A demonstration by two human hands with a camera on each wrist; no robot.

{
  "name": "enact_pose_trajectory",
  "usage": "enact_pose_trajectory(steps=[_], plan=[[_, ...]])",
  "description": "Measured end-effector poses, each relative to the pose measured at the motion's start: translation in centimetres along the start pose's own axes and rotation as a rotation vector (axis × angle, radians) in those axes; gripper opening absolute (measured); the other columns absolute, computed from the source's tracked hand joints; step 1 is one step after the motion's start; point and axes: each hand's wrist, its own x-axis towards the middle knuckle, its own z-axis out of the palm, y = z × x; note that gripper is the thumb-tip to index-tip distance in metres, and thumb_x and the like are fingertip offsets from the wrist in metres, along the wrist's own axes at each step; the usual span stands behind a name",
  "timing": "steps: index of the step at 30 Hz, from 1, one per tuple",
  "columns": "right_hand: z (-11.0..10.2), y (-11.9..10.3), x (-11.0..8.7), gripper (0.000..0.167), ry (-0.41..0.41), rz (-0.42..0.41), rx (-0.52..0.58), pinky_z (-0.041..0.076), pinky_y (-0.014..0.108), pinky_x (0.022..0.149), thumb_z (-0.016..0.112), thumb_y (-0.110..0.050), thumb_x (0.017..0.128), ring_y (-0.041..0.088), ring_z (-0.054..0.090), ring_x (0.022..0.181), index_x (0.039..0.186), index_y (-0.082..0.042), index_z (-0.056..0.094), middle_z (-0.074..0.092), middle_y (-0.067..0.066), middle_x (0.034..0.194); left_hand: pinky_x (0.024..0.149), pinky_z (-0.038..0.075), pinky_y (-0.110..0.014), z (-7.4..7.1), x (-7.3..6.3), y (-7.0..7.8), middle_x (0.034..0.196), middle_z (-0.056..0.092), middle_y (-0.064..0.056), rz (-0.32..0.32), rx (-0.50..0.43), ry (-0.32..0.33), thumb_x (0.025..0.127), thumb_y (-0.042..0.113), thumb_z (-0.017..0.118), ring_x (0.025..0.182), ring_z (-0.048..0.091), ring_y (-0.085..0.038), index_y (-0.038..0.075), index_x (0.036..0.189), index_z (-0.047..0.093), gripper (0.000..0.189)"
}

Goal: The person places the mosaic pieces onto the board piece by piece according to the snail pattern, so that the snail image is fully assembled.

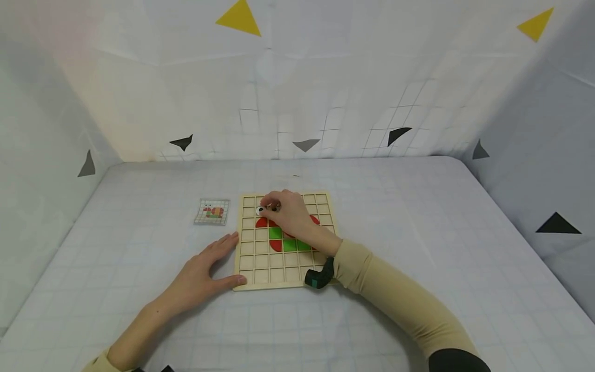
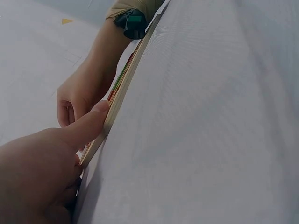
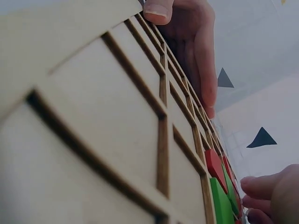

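Note:
A square wooden grid board [image 1: 260, 262] lies on the table, with red pieces [image 1: 276, 245] and green pieces [image 1: 290, 245] in several cells. My right hand [image 1: 293, 214] reaches over its upper part, thumb and index finger curled together at a round white eye piece [image 1: 261, 211] with a black dot. A second dark-dotted piece shows partly under those fingers. At the board's left side, my left hand [image 1: 200, 274] touches the edge with spread, fairly straight fingers; its thumb [image 2: 91, 123] rests along the rim. The right hand covers some pieces.
Left of the board lies a small pattern card [image 1: 212, 212] with a coloured picture on a grid. A dark wrist camera [image 1: 321, 276] on the right wrist hangs over the board's lower right. White walls with black and yellow triangles surround the table [image 1: 418, 222].

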Motion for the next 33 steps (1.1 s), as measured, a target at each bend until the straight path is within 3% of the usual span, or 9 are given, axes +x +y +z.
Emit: enact_pose_trajectory(steps=[7,12,17,25,29,33], plan=[[-2.4,1.0,-1.8,0.02,0.05,0.039,0.072,0.053,0.033,0.077,0.073,-0.022,0.092,0.016,0.063,0.089,0.108,-0.01,0.075,0.072,0.001,0.097,0.116,0.025,-0.066,0.1,0.1,0.1,0.164,0.031,0.001,-0.008,-0.002,-0.005,0.078,0.066,0.073,0.151,0.024,-0.034,0.031,0.157,0.032,0.096],[-6.0,2.8,-4.7,0.02,0.082,0.106,0.104,0.051,0.037,0.085,0.071,-0.026,0.094,0.016,0.062,0.095,0.109,-0.013,0.075,0.073,-0.003,0.102,0.116,0.024,-0.065,0.2,0.0,0.1,0.163,0.031,0.001,-0.01,0.003,-0.004,0.077,0.067,0.074,0.151,0.024,-0.033,0.03,0.157,0.033,0.097],[-9.7,5.8,-8.5,0.023,0.129,0.188,0.052,0.047,0.038,0.089,0.068,-0.034,0.096,0.015,0.06,0.1,0.113,-0.02,0.074,0.072,-0.004,0.108,0.116,0.025,-0.065,0.2,0.0,-0.1,0.163,0.031,0.001,-0.005,0.015,0.004,0.077,0.069,0.072,0.151,0.025,-0.033,0.03,0.157,0.033,0.098],[-14.4,9.6,-14.8,0.03,0.19,0.334,-0.012,0.047,0.012,0.084,0.063,-0.041,0.098,-0.003,0.061,0.103,0.119,-0.02,0.071,0.073,-0.002,0.115,0.115,0.025,-0.066,0.1,-0.1,0.0,0.163,0.032,0.001,-0.001,0.006,-0.001,0.077,0.068,0.073,0.151,0.025,-0.034,0.031,0.157,0.032,0.097],[-15.3,10.5,-16.2,0.031,0.234,0.352,0.035,0.048,0.009,0.081,0.063,-0.038,0.099,-0.006,0.062,0.101,0.12,-0.017,0.07,0.074,0.003,0.115,0.114,0.026,-0.067,0.0,-0.1,0.0,0.163,0.032,0.0,0.004,0.019,0.007,0.077,0.068,0.073,0.15,0.026,-0.035,0.03,0.157,0.033,0.097],[-15.3,10.9,-16.3,0.032,0.25,0.341,0.085,0.049,0.009,0.082,0.063,-0.037,0.099,-0.004,0.063,0.102,0.121,-0.015,0.07,0.073,0.006,0.117,0.114,0.026,-0.067,0.0,-0.1,0.0,0.163,0.032,0.0,0.0,0.02,0.007,0.077,0.068,0.072,0.151,0.026,-0.035,0.03,0.157,0.033,0.097]])
